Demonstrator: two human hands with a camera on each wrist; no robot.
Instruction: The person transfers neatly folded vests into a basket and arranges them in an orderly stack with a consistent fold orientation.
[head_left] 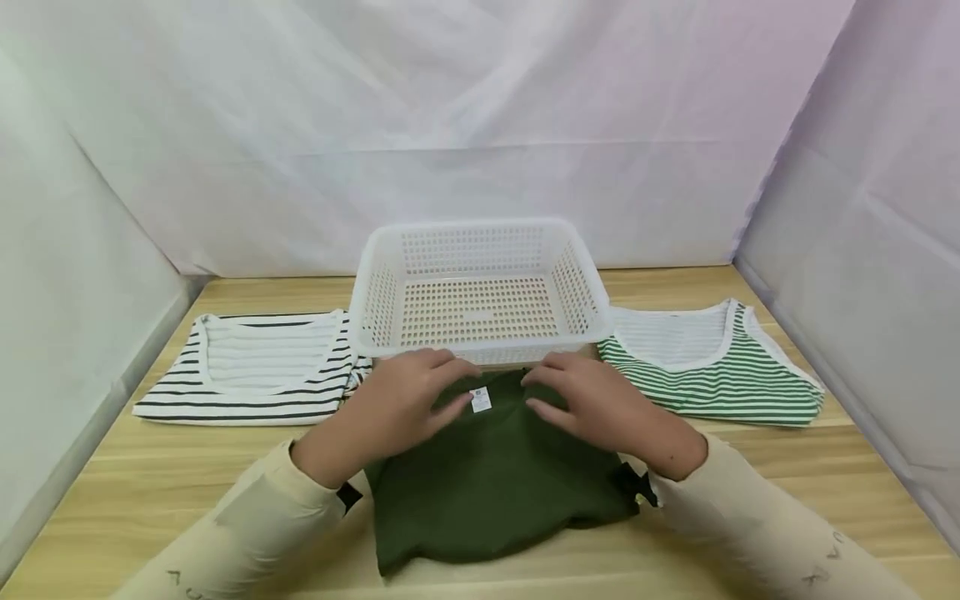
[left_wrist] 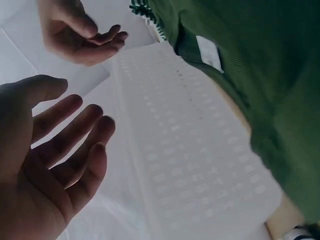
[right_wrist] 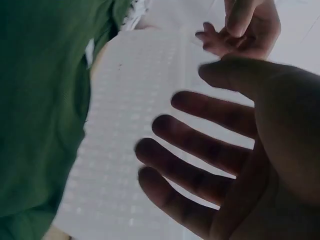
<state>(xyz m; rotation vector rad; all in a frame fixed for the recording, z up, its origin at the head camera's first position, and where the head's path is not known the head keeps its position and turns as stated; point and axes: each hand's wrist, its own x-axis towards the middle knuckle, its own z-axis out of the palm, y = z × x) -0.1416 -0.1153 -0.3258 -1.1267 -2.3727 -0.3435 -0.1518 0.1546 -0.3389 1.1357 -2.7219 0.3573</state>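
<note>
A dark green garment (head_left: 502, 483) lies spread on the table in front of the person, with a white label (head_left: 481, 399) at its neckline. Over its upper left part hovers the left hand (head_left: 408, 396), fingers loosely bent and holding nothing. Opposite, the right hand (head_left: 600, 400) hangs above the upper right part, also holding nothing. Both wrist views show relaxed, spread fingers (right_wrist: 200, 145) apart from the green cloth (left_wrist: 280, 100). Just beyond the hands stands a white perforated plastic basket (head_left: 363, 292) with nothing inside.
On the left lies a folded white top with black stripes (head_left: 247, 404). A green-and-white striped top (head_left: 750, 387) lies on the right. Both reach close to the basket's sides. White cloth walls (head_left: 480, 192) enclose the wooden table (head_left: 97, 500) at the back and sides.
</note>
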